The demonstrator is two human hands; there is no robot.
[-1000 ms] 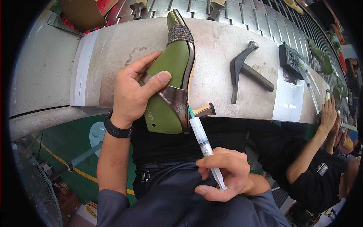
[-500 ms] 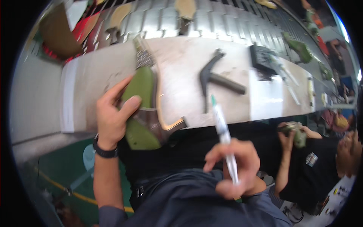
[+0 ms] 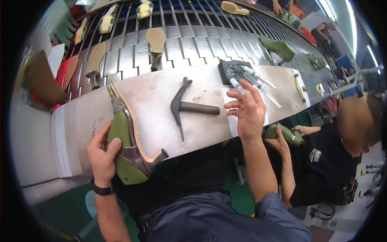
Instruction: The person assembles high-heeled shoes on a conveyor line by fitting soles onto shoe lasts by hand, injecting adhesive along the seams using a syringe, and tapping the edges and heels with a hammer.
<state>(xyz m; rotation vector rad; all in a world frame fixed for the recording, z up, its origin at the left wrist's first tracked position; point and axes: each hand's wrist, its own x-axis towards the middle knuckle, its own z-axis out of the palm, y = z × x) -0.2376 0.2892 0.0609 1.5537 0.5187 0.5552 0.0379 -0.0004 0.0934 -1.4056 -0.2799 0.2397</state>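
My left hand (image 3: 102, 155) is closed around a dark strappy heeled shoe (image 3: 141, 157) fitted on a green shoe last (image 3: 121, 129). The shoe lies on its side, tan sole edge to the right and glittery band toward the far end, partly over the table's near edge. My right hand (image 3: 248, 111) reaches over the table with a white pen (image 3: 238, 85), its green tip pointing away beside a black block (image 3: 231, 71). Its fingers are partly spread, and the grip on the pen is partly hidden. Between my hands lies a hammer (image 3: 197, 108), touched by neither.
More pens (image 3: 264, 78) lie by the block. Beyond the table (image 3: 153, 92) runs a slatted metal conveyor (image 3: 177, 46) with several shoes on lasts. A second hammer (image 3: 300, 86) lies farther right. Close on my right, a person (image 3: 322, 161) in black holds a green last.
My right hand has moved from near my body forward over the table, carrying the pen to the black block. My left hand still holds the shoe. The whole view has shifted.
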